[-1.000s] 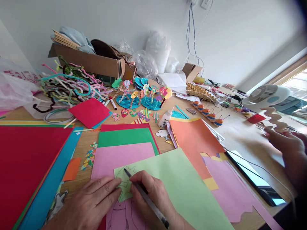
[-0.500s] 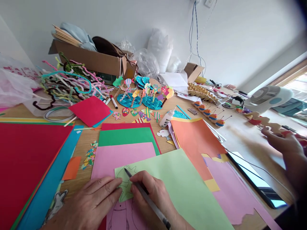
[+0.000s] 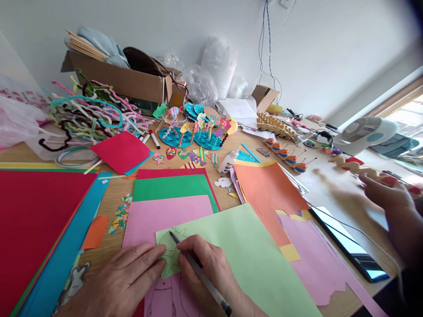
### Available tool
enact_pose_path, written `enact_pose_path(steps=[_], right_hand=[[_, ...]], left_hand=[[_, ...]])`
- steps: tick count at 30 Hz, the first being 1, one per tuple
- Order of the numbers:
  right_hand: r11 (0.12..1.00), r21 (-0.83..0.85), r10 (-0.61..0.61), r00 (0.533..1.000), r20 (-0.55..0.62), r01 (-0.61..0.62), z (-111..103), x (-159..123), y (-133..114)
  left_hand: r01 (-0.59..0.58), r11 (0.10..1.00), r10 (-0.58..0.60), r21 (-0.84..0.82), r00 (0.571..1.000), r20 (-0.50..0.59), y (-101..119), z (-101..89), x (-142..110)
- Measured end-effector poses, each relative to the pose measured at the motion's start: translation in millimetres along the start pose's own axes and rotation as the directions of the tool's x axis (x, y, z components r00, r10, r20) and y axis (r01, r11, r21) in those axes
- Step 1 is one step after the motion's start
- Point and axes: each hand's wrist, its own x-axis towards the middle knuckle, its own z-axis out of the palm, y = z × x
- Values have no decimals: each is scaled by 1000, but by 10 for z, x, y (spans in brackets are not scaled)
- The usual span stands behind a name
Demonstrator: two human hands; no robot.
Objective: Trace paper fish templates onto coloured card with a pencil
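Pen: dark, slanted, tip down at the upper left corner of the light green sheet, on thin drawn outlines. Barrel passes between thumb and fingers of the right hand, which are closed on it a little above the tip; the far end slopes back toward the wrist. Left hand: laid flat, fingers extended side by side, fingertips on the left edge of the light green sheet, near the pen tip but apart from it.

Beneath the light green sheet: pink sheet, then green sheet, then red sheet. More drawn lines show on pink paper between the hands. Left of these: paper scraps and an orange piece. Beyond: glue bottle, upright but tilted, beside the orange sheet. Far right: another person's hand holds a wavy strip.
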Motion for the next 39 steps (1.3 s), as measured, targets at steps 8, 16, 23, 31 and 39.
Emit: enact_pose_path(steps=[8, 16, 23, 31, 39], right_hand=[[1000, 0, -10, 999, -35, 10, 10, -18, 7], [1000, -14, -13, 998, -68, 12, 19, -34, 26], [1000, -24, -10, 997, -74, 8, 3, -30, 17], [1000, -26, -7, 998, -66, 5, -21, -33, 17], [999, 33, -31, 998, -49, 33, -43, -22, -19]], left_hand=[[13, 1000, -13, 15, 1000, 7, 16, 21, -16], [92, 996, -92, -15, 996, 1, 61, 66, -51], [-45, 998, 45, 37, 999, 4, -34, 2, -16], [4, 999, -4, 34, 1000, 0, 19, -2, -2], [-32, 999, 33, 30, 999, -13, -5, 14, 0]])
